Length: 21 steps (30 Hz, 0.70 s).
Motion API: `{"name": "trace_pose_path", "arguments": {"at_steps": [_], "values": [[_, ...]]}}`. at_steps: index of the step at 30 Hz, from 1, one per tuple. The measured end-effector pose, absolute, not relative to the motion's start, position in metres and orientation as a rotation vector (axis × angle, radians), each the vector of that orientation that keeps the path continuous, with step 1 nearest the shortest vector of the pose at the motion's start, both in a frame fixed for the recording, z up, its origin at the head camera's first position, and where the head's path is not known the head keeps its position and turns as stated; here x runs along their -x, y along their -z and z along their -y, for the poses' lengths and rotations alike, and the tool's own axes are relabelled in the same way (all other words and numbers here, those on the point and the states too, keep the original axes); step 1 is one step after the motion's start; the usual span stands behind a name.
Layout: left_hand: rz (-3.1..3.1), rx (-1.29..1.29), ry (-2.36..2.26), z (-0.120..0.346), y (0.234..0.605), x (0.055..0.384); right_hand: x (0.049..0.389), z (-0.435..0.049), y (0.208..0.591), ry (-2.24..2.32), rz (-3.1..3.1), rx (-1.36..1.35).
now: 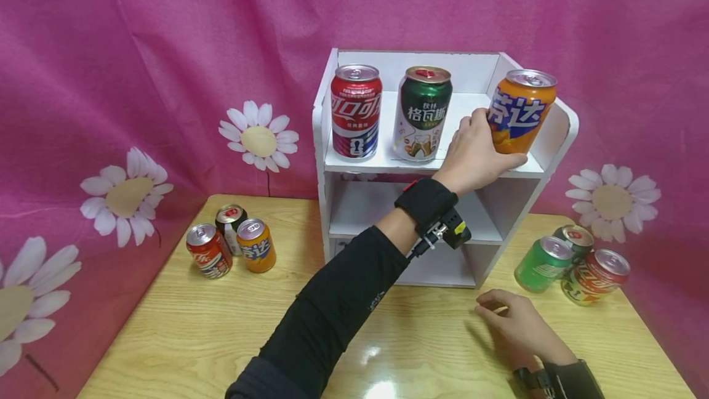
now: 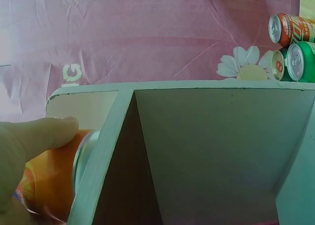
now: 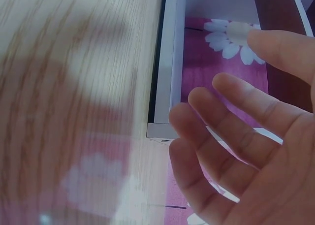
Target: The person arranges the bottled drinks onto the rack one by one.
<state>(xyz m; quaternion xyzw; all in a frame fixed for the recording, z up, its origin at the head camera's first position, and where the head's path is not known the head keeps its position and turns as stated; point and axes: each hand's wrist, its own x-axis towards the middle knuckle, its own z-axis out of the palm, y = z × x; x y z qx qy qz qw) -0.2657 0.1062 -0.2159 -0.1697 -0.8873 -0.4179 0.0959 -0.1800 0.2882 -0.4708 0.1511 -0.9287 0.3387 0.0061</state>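
Note:
My left hand (image 1: 471, 156) grips an orange soda can (image 1: 525, 109) at the right end of the white shelf unit's (image 1: 560, 134) top board. In the head view the can leans a little to the right. The left wrist view has the thumb laid along the orange can (image 2: 56, 178), its silver rim close to the shelf edge. Beside it on the top board stand a green-and-white can (image 1: 423, 116) and a red cola can (image 1: 357, 112), both upright. Low over the table, my right hand (image 1: 520, 322) holds nothing, its fingers loosely bent near the shelf's bottom right corner.
On the wooden table (image 1: 221, 331), left of the shelf, stand a red can (image 1: 209, 251), a dark can (image 1: 230, 220) and an orange can (image 1: 256, 246). To the right are a green can (image 1: 544, 265), a red can (image 1: 595, 277) and a darker can (image 1: 576, 240). A pink flowered curtain (image 1: 166, 48) hangs behind.

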Motion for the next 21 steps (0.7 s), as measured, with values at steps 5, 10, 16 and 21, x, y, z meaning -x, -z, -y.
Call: {"name": "trace_pose_path", "arguments": {"at_steps": [5, 10, 16, 21], "values": [[2.63, 0.532, 1.266, -0.106, 0.213, 0.266, 0.181, -0.289, 0.471, -1.059, 2.908, -0.485], [2.619, 0.55, 1.366, -0.107, 0.209, 0.267, 0.18, -0.29, 0.47, -1.059, 2.91, -0.493], [2.584, 0.613, 1.491, -0.107, 0.208, 0.273, 0.18, -0.289, 0.471, -1.055, 2.902, -0.492], [2.542, 0.668, 1.556, -0.104, 0.213, 0.277, 0.179, -0.289, 0.471, -1.085, 2.904, -0.482]]}}
